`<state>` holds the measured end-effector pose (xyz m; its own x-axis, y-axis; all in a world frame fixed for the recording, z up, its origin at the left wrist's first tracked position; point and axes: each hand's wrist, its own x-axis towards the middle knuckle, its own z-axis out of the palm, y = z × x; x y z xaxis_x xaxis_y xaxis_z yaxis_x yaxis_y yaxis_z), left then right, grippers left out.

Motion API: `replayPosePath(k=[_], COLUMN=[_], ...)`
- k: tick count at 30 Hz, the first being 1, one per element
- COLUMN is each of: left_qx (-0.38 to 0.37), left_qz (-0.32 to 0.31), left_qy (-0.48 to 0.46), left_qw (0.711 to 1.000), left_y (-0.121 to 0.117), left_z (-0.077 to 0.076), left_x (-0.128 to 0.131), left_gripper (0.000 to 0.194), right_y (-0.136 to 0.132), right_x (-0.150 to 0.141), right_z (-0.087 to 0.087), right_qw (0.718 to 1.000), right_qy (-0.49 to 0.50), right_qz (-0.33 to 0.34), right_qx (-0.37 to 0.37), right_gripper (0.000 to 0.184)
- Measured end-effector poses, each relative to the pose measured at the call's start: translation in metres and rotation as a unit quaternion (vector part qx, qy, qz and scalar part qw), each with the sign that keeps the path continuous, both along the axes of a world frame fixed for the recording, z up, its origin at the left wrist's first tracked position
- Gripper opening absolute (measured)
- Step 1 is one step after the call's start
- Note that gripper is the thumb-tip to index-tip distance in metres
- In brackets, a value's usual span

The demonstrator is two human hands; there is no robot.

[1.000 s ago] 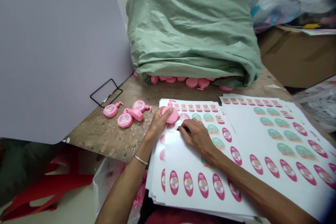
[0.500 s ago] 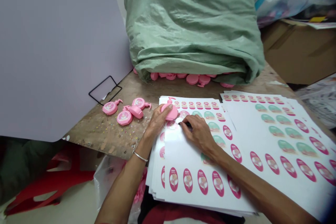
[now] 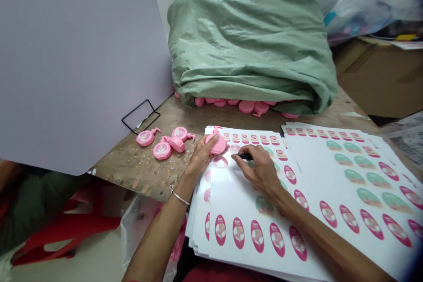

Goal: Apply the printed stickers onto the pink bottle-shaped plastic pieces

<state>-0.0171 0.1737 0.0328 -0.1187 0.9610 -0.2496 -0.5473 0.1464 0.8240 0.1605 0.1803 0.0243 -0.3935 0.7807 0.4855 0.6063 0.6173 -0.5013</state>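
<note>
My left hand (image 3: 201, 158) grips a pink pump-bottle-shaped plastic piece (image 3: 218, 144), holding it against the top edge of a stack of printed label sheets (image 3: 231, 194). My right hand (image 3: 261, 169) rests on the same sheets, pinching a small black pen-like tool (image 3: 243, 156) near a row of green oval labels. A second stack of label sheets (image 3: 333, 176) lies to the right. Several matching pink pieces (image 3: 161, 150) sit on the bare table left of my left hand.
A bulging green woven sack (image 3: 251, 39) sits behind the sheets on more pink pieces (image 3: 246, 106). A lilac board (image 3: 76, 61) with a black wire stand (image 3: 141, 116) stands left. A cardboard box (image 3: 380, 79) is at right, and a red plastic stool (image 3: 66, 229) is below the table edge.
My right hand and its black tool have shifted slightly right across the sheet. My left hand still holds the pink piece in place. The whole view has drifted a little.
</note>
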Motion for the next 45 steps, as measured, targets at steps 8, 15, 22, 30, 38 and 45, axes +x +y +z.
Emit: replayPosePath(k=[8, 15, 22, 30, 38, 45], left_qx=[0.000, -0.005, 0.032, 0.001, 0.035, 0.043], left_qz=[0.002, -0.001, 0.015, 0.024, 0.022, 0.019], left_qy=[-0.002, -0.005, 0.011, -0.027, 0.002, -0.022], left_qw=[1.000, 1.000, 0.999, 0.999, 0.999, 0.999], left_y=[-0.001, 0.000, -0.008, -0.039, -0.051, -0.050], left_z=[0.002, -0.001, 0.011, 0.036, 0.041, 0.041], left_x=[0.002, 0.000, 0.004, 0.020, 0.025, 0.029], left_gripper=[0.038, 0.041, 0.038, 0.048, 0.049, 0.051], right_y=[0.006, -0.004, 0.003, -0.005, -0.017, -0.021], right_x=[-0.011, -0.010, 0.003, -0.003, -0.004, -0.004], right_z=[-0.011, 0.005, 0.049, 0.057, 0.066, 0.070], right_qw=[0.987, 0.996, 0.977, 0.992, 0.990, 0.987], right_qy=[-0.135, 0.025, 0.181, 0.122, 0.034, 0.032], right_qz=[0.033, 0.082, 0.010, 0.035, 0.017, 0.013], right_qx=[0.080, 0.036, -0.112, -0.018, 0.135, 0.157], right_gripper=[0.024, 0.020, 0.017, 0.018, 0.018, 0.017])
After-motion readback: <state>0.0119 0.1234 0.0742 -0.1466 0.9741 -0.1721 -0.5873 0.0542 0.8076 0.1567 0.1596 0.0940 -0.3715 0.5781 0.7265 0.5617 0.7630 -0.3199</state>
